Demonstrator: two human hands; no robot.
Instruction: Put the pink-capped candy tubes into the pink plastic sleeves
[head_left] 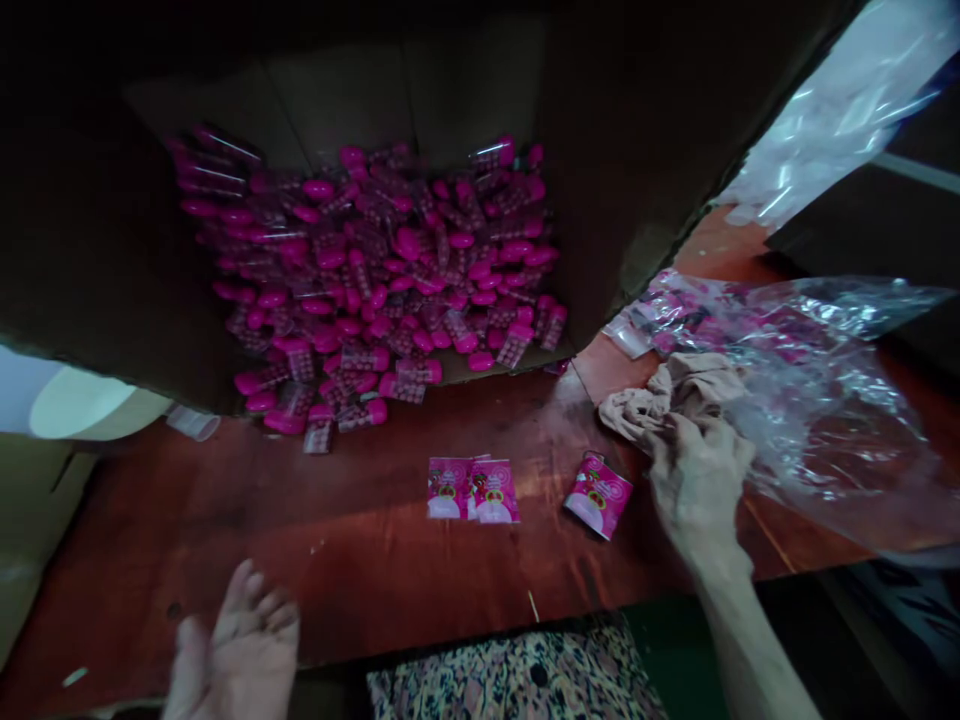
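My right hand point(697, 480) is closed on a crumpled beige cloth point(675, 392) at the right of the table. Left of that hand lies a small pink printed label point(598, 497). Two more pink labels point(474, 490) overlap on the wood near the middle. My left hand point(244, 640) is by the front edge at lower left, palm turned up, fingers loosely apart, with nothing in it. Beyond the labels, a heap of small clear bottles with pink caps point(409, 245) fills the floor of a cardboard box lying on its side, and some spill past its edge.
The dark cardboard box point(630, 180) opens toward me on the reddish wooden table point(360, 560). A clear plastic bag point(825, 400) with pink pieces lies at right. A pale round container point(97, 405) and a small clear cup point(193, 422) stand at left.
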